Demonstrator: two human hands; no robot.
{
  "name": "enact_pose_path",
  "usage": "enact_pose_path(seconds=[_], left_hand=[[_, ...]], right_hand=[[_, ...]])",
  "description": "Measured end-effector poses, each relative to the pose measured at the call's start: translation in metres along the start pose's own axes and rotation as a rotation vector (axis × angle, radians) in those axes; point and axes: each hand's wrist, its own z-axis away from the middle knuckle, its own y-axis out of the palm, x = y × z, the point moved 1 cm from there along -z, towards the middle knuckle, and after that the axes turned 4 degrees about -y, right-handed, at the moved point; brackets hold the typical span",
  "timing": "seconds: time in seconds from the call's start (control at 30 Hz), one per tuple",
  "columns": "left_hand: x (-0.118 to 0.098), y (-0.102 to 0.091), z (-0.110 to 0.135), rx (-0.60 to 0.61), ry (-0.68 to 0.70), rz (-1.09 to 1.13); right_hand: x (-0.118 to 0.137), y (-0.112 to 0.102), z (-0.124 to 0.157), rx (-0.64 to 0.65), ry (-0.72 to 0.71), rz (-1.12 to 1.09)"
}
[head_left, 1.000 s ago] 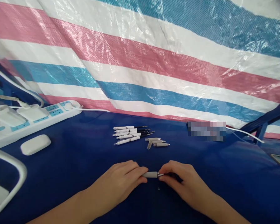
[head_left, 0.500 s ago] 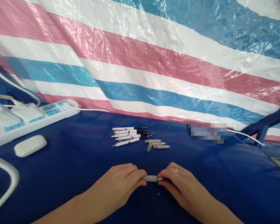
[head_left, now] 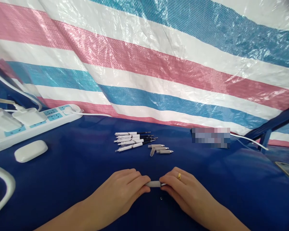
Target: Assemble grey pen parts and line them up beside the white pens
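Grey pen part (head_left: 153,183) sits between my two hands, just above the blue mat (head_left: 62,192), with a thin metal tip poking out of its right end. From here, the hands are together and both clamp it: the left hand (head_left: 118,192) wraps its fingers around the grey body, and the right hand (head_left: 184,187), with a gold ring (head_left: 179,176) on one finger, pinches the tip end, so the fingertips of the two hands nearly meet. As far as I can judge, part of the batch looks finished and part does not. Farther up the mat, a tight bunch of white pens (head_left: 132,141) lies side by side, their black tips pointing right, and they look whole to me. Just to their right lie three loose grey tips (head_left: 164,150), with a small translucent tube (head_left: 152,152) among them, so those pieces remain separate. A tiny ring (head_left: 161,198) sits on the mat just below my hands. Well off to the left are a power strip (head_left: 38,123) and a white earbud case (head_left: 30,151), and a phone (head_left: 287,171) lies at the right edge, all apart from the work. A striped tarp (head_left: 144,64) hangs behind everything.
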Motion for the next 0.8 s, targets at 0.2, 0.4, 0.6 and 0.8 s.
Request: enact_pose_path(seconds=[0.2,0.4,0.6,0.8], left_hand=[[0.0011,0.0003,0.0003,-0.030,-0.004,0.001],[0.0035,0.0021,0.0002,0.008,-0.014,0.048],[0.0040,0.0012,-0.0007,-0.029,0.004,0.036],[0.0034,0.0022,0.0012,-0.056,0.016,0.003]], right_hand=[[-0.0041,0.0021,-0.0014,-0.029,0.088,-0.001],[-0.0029,0.0007,-0.0008,-0.014,0.029,-0.004],[-0.0026,0.0015,-0.0018,-0.028,0.098,0.024],[-0.0017,0.0022,-0.0024,-0.025,0.035,0.049]])
